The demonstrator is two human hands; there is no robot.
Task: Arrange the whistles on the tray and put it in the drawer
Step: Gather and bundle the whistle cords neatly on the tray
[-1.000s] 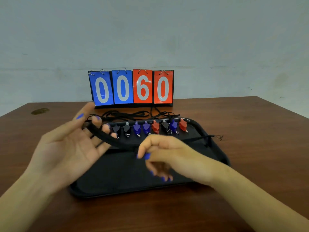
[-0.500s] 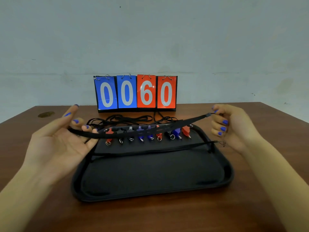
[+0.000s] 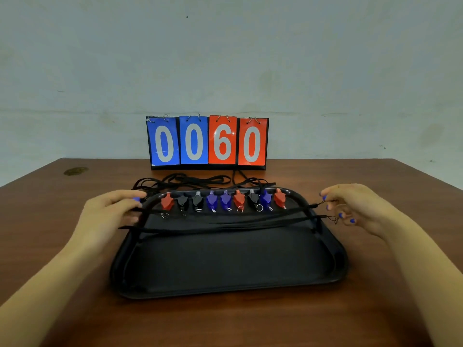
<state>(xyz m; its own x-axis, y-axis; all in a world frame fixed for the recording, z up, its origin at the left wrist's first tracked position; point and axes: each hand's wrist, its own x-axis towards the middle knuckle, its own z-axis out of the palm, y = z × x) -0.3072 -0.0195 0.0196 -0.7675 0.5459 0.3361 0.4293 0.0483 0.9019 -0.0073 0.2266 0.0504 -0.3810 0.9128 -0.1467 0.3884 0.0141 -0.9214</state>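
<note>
A black tray lies on the table in front of me. Several red, black and blue whistles stand in a row along its far edge. A black lanyard is stretched across the tray just in front of the whistles. My left hand pinches its left end at the tray's far left corner. My right hand pinches its thin cord end past the tray's right rim. A second lanyard lies across the tray a little nearer to me.
A flip scoreboard reading 0060 stands at the back of the brown wooden table, against the wall. Several loose black lanyards lie tangled between it and the tray. No drawer is in view.
Both hands have come down with the stretched lanyard, from above the whistles to the tray's side rims. The lanyard now lies low across the tray in front of the whistle row.
</note>
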